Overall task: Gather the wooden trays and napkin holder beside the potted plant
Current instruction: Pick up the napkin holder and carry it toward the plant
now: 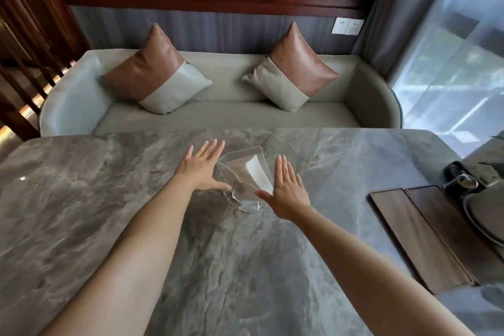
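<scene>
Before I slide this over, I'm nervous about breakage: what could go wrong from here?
1. The clear napkin holder sits between the left hand and right hand, both open and flat; a loose squeeze could let it slip onto the stone table.
2. The napkins could spill if it tips.
3. The wooden trays already crowd the right edge, so space there looks tight.

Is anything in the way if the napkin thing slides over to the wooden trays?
Nothing visible. The bare marble table lies between the clear napkin holder and the wooden trays; only the right hand sits on that side.
</scene>
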{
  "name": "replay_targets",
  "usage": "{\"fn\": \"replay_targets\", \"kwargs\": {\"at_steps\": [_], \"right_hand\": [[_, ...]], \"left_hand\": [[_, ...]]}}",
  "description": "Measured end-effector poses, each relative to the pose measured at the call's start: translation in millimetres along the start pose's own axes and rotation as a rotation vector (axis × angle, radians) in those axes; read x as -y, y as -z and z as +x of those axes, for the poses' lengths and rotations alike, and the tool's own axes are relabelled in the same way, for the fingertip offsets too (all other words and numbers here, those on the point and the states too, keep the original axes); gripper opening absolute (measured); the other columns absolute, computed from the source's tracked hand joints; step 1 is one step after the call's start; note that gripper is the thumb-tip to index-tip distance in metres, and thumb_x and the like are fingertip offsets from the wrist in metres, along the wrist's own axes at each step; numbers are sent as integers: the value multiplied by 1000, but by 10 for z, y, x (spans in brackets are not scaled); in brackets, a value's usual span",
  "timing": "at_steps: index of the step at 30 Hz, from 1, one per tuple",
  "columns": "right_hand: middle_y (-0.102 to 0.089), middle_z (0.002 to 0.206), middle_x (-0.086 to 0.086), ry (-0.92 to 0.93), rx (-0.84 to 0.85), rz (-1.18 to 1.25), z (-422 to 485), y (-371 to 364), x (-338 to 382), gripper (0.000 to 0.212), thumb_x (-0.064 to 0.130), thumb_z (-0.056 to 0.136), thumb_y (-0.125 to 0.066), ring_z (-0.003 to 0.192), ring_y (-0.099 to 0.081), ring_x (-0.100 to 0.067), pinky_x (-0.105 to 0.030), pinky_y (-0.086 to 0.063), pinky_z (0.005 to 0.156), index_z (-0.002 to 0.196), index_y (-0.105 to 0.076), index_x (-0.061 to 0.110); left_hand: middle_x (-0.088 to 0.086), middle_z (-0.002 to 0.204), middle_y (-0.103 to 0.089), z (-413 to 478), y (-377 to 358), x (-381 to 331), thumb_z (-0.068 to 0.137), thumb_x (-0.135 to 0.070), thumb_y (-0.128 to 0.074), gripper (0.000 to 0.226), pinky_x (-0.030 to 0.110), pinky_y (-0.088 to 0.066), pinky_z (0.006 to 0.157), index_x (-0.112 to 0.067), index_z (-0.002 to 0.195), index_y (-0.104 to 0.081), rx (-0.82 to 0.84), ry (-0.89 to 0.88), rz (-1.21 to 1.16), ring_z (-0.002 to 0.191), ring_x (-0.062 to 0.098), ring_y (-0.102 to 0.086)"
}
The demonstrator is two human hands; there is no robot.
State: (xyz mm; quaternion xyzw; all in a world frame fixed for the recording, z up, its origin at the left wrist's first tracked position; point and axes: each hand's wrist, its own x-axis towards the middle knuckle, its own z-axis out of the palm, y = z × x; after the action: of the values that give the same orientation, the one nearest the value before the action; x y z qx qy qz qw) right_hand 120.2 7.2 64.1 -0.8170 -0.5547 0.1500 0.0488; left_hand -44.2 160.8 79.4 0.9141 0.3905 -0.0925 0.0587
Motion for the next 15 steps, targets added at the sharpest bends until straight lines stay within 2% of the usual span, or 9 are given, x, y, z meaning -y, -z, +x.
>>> {"fn": "replay_targets", "kwargs": {"at_steps": [3,6,8,9,11,12,15], "right_hand": [[24,155,-6,-14,38,4,48,-104,53,93,62,88,-30,143,18,-20,-37,5,117,140,26,9],[24,155,-5,-43,67,47,88,-178,86,93,58,89,-34,144,14,-21,-38,1,118,140,27,10],[21,156,-5,-64,81,99,92,-208,111,93,52,90,-39,146,7,-23,-40,-7,119,141,26,11],[18,157,-6,-73,82,126,93,-213,128,93,49,90,-42,146,-1,-25,-42,-16,118,141,26,11],[1,158,-10,-92,70,180,99,-211,153,92,43,91,-46,138,-27,-32,-45,-37,104,142,24,12],[-9,155,-11,-104,59,207,101,-210,158,90,40,91,-47,131,-37,-34,-45,-43,96,143,22,14],[-27,145,-14,-129,17,272,87,-212,155,85,31,92,-49,114,-49,-35,-44,-47,79,145,17,18]], "left_hand": [[2,158,12,159,-66,7,61,-74,-60,125,46,0,117,-25,145,18,20,-16,-70,146,19,5],[3,159,9,324,-135,-11,59,-64,-71,127,47,-7,117,-32,145,16,51,-49,-159,146,21,-6],[0,159,5,406,-185,-35,58,-54,-78,126,47,-20,114,-38,145,11,86,-56,-235,144,24,-18],[-2,159,2,436,-210,-42,58,-49,-81,125,47,-27,111,-41,144,8,100,-48,-279,143,25,-22],[-3,158,-12,479,-247,-58,56,-41,-85,120,46,-39,104,-43,145,-3,97,-27,-369,138,26,-32],[-1,155,-23,495,-260,-69,55,-38,-86,116,45,-43,100,-42,144,-11,75,-18,-406,134,27,-38],[7,136,-46,502,-268,-108,55,-34,-86,98,39,-48,83,-37,136,-31,6,13,-485,113,30,-53]]}}
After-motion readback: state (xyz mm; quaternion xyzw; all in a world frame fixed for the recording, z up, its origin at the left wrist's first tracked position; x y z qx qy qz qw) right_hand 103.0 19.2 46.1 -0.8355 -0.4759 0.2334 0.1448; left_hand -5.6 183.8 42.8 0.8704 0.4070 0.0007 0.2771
